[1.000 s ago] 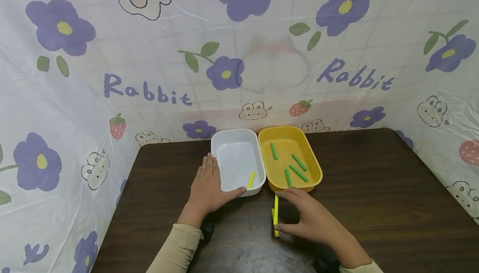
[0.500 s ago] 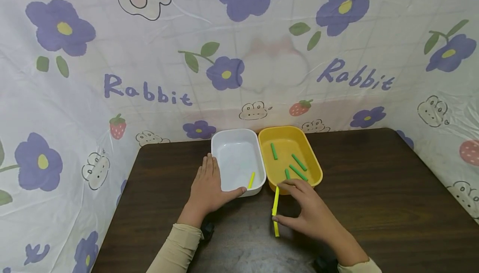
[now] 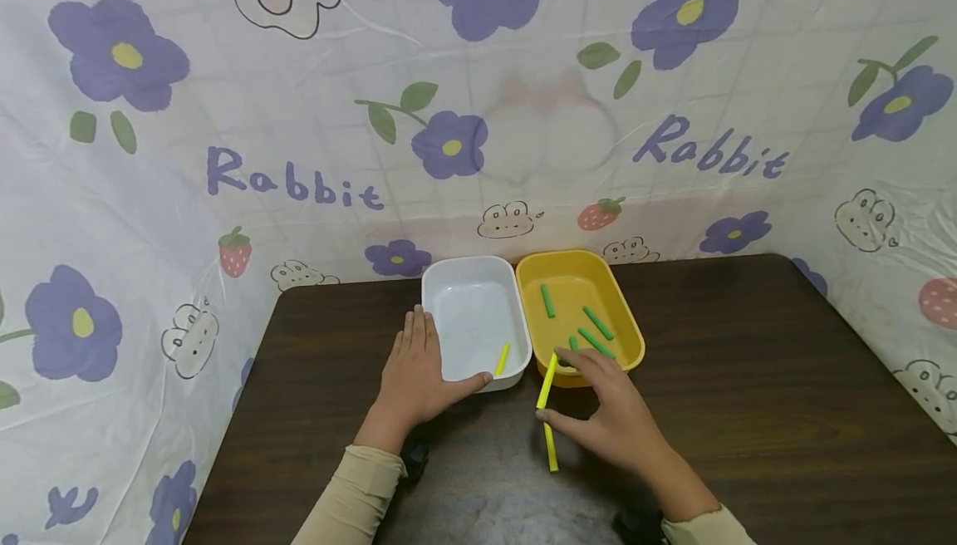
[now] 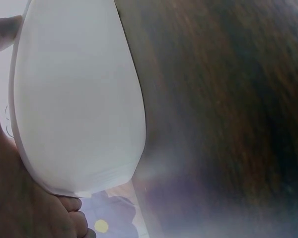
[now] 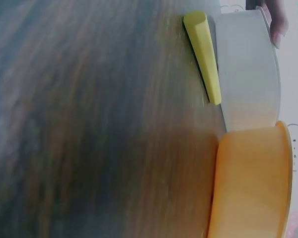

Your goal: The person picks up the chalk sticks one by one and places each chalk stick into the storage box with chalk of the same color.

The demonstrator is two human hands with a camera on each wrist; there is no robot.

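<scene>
My right hand (image 3: 613,412) pinches a yellow stick (image 3: 547,381) between thumb and fingertips, held at the front edge of the yellow tray (image 3: 635,354). Below it, a second yellow stick (image 3: 551,449) lies on the table, its far end partly covered; the right wrist view shows a yellow stick (image 5: 203,57) lying on the wood. My left hand (image 3: 416,377) rests against the near left corner of the white tray (image 3: 467,312), its fingers straight along the side and the thumb at the front rim. Inside the white tray is one yellow stick (image 3: 503,359).
Several green sticks (image 3: 598,322) lie in the yellow tray, one partly hidden by the right hand's fingers. Both trays stand side by side on a dark wooden table (image 3: 748,379). A printed cloth (image 3: 478,71) hangs behind the table.
My right hand has lifted the pinched yellow stick up and forward, away from the stick on the table, and its near end has swung a little left. The left hand has stayed put.
</scene>
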